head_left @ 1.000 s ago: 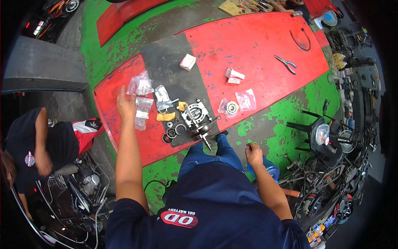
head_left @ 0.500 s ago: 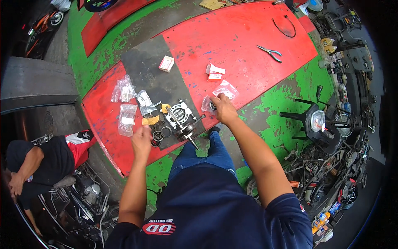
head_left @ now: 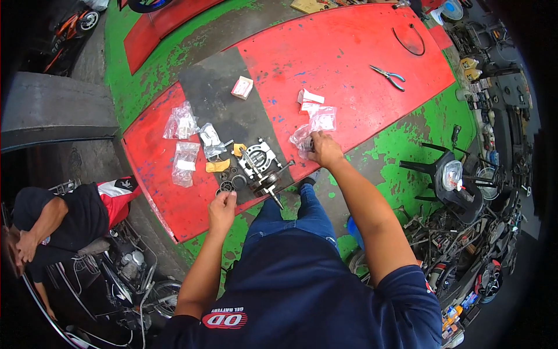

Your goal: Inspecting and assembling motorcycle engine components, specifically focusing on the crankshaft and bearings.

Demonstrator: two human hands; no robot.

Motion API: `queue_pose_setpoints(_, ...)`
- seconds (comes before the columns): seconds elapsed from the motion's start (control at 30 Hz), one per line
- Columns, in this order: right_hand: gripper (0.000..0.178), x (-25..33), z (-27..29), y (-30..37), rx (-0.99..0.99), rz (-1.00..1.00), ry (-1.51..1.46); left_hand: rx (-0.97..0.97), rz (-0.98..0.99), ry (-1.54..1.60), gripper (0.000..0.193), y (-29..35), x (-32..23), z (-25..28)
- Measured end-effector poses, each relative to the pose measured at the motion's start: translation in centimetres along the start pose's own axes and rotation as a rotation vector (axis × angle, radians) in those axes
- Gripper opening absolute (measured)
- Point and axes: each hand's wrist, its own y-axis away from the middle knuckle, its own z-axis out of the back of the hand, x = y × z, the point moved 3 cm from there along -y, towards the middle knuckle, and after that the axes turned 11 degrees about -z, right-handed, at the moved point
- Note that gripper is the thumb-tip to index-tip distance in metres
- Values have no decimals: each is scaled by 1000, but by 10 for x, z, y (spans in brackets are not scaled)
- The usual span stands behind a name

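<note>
One right grip (head_left: 325,150) part-curled at bag (head_left: 300,137), left grip (head_left: 222,210) loosely bunched

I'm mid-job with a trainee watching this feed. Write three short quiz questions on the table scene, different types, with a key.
1. True or false: the blue-handled metal pliers lie on the red tabletop.

2. Which is nearest the left hand?
a) the pliers
b) the round metal bearing
c) the black plastic chair

3. Fill in: the ____ hand is nearer the white-and-red cardboard box on the red tabletop.

Key:
1. True.
2. b, the round metal bearing.
3. Right; the right hand is closer.
</note>
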Motion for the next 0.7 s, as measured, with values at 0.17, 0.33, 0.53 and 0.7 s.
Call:
queue_pose_setpoints(0.17, 59, -32, -6, 1, -74, -165, -445, 39, -56, -52, 31, -33, -16, -18)
queue_pose_setpoints(0.33, 50, -54, -24, 6, 134, -418, -1113, 108, -93, -55, 33, -35, -12, -34)
queue_pose_setpoints(0.53, 33, -47, -24, 29, 282, -397, -1827, 147, -114, -97, 32, -30, -9, -34)
queue_pose_setpoints(0.7, 30, -47, -25, 38, 315, -345, -2003, 157, -59, -42, 32, -41, -2, -33)
